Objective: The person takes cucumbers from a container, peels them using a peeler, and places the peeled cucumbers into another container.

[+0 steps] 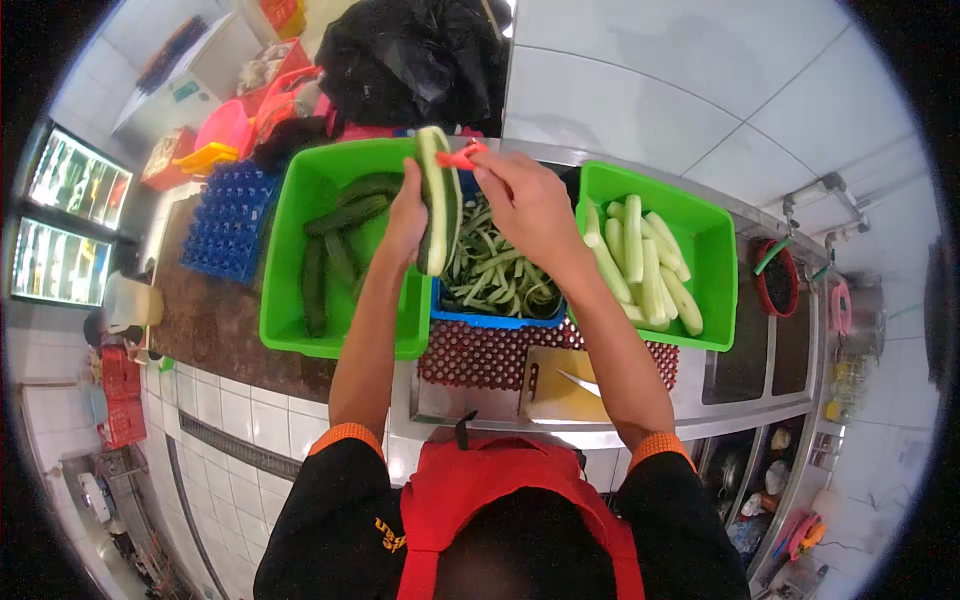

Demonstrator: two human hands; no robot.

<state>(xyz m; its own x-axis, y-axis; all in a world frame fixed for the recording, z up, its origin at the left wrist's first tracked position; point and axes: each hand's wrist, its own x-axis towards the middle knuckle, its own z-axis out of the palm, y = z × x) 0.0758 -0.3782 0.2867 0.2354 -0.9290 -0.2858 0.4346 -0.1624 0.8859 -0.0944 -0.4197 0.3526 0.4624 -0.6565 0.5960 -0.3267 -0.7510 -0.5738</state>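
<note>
Nearest the camera, a red apron [450, 480] over a black shirt [325, 520] with orange cuffs. Beyond, a counter [210, 310], dark brown at left and metal at right, set along a white tiled wall [640, 50]. Below at left, pale floor tiles [240, 410] with a drain grate; farther off, a lit glass-fronted cabinet [75, 180]. On the counter, a blue tray [225, 225], a left green bin [287, 245] of dark, unpeeled vegetables [315, 285], a blue container [500, 322] heaped with peelings [500, 270], and a right green bin [722, 270] of pale, peeled ones. Nearer, a red perforated mat [470, 350], a yellow board [555, 400] and a knife [580, 382].

Held above the gap between left bin and blue container, a long part-peeled vegetable [436, 220], striped dark and pale lengthwise. Long axis running away from the body, far end towards a black bag [410, 60], near end towards the apron; cannot tell how steeply tilted. Wrapped round its left side, the left hand [405, 220], fingers mostly hidden. Curled closely on a red peeler [463, 155] by the far end, the right hand [525, 200]; cannot tell whether blade meets skin.
</note>
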